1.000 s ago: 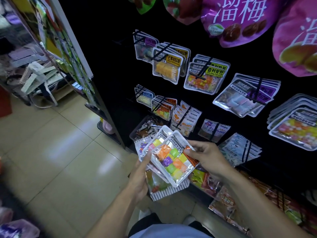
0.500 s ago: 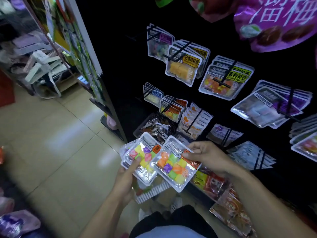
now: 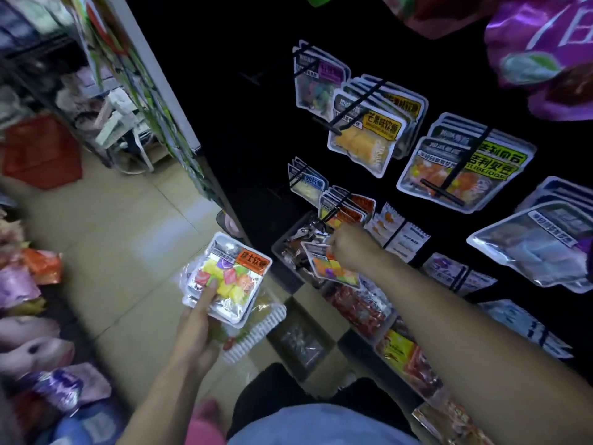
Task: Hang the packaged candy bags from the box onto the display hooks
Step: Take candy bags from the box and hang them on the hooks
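- I read the scene as dim overall; the black display panel (image 3: pixel 244 130) swallows nearly all detail.
- Soft glare patches lie on the beige tiled floor (image 3: pixel 106 239).
- Clear plastic candy packets with printed labels (image 3: pixel 364 136) show bright sheen.
- Left-edge pink and purple packages (image 3: pixel 38 354) are smeared by blur; the edges bend with wide-angle distortion.

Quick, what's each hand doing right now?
Left hand: holds a stack of candy bags, thumb on top.
Right hand: fingers pinch one candy bag near the hook.
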Demonstrator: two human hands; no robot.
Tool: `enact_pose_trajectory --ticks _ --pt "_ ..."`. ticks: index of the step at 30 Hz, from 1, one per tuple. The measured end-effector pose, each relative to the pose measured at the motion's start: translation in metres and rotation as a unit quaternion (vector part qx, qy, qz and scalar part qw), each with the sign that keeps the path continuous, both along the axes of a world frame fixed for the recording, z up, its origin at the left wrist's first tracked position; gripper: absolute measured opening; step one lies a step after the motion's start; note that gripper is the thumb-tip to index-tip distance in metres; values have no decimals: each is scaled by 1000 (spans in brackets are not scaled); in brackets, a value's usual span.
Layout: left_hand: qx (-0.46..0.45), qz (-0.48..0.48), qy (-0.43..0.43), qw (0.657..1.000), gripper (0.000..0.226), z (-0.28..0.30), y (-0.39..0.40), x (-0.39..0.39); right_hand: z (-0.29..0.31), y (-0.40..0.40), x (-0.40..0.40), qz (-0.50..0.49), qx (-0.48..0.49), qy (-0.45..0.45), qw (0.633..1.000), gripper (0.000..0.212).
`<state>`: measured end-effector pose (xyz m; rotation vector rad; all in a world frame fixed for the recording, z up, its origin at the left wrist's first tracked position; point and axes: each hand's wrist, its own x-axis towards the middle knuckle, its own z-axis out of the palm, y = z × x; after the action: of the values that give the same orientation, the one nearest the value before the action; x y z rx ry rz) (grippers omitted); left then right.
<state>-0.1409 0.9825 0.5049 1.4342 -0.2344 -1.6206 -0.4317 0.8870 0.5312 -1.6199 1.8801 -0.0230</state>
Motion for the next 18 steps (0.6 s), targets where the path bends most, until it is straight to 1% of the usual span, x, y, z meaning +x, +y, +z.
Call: enact_pose_trajectory --ticks 2,4,5,6,8,10,12,13,14,16,18 --pt "-5 -7 22 1000 59 5 -8 -7 -21 -10 3 -9 10 30 999 20" --pt "2 -25 36 999 58 9 -16 -13 -35 -18 3 -26 15 37 999 26" --pt "6 -38 36 999 58 10 -20 -15 -41 -22 2 -37 17 38 998 24" --pt "10 -51 36 998 57 10 -23 -15 -44 -25 1 -52 15 36 998 23" --pt "11 -96 37 995 54 11 -35 -13 -52 -30 -1 -88 -12 19 996 29" --pt "9 -140 31 990 50 13 -49 -7 -55 -35 -2 -136 -35 -11 990 23" --pt "6 -167 27 986 54 16 -62 -1 -56 -38 -1 -170 -50 -2 984 23" --pt "3 -176 28 984 55 17 -68 2 -57 -39 -1 -174 -48 12 983 25" --pt "0 -181 30 983 51 20 -75 5 -55 -39 1 -177 -44 23 983 27" --pt "-3 -182 42 982 41 23 -86 11 -57 -39 4 -187 -35 28 981 24" --pt "1 -183 48 982 41 22 -96 16 -63 -39 7 -201 -35 19 979 25"
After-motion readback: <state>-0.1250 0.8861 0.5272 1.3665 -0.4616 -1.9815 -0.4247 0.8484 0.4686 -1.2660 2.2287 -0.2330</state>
